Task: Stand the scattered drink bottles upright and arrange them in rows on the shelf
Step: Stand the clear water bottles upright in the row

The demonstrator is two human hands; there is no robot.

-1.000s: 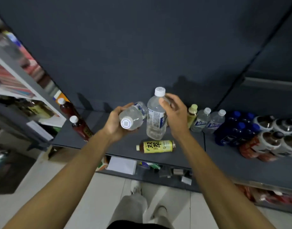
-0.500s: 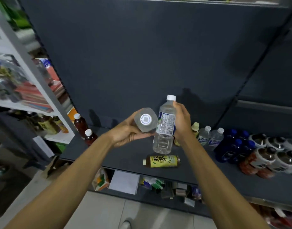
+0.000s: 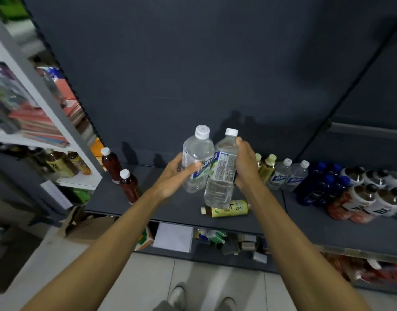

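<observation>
My left hand [image 3: 174,176] grips a clear water bottle [image 3: 194,158] with a white cap, upright above the dark shelf [image 3: 170,205]. Beside it, touching, my right hand [image 3: 246,167] grips a second clear water bottle [image 3: 222,173], also upright and a little lower. Under them a yellow-labelled tea bottle [image 3: 226,208] lies on its side near the shelf's front edge. Two dark red drink bottles [image 3: 121,173] stand at the shelf's left. Pale green tea bottles [image 3: 267,168], two more water bottles [image 3: 289,175], blue bottles [image 3: 323,185] and black-capped bottles [image 3: 372,196] stand to the right.
A white shelving unit [image 3: 47,113] with books and bottles rises on the left. The dark back panel [image 3: 193,75] closes the shelf behind. A lower shelf [image 3: 215,241] holds a white box and small items. My feet show on the tiled floor [image 3: 148,277].
My left hand has turned its bottle from lying cap-toward-me to upright, next to the right hand's bottle. Both bottles have risen slightly and the view has tilted up.
</observation>
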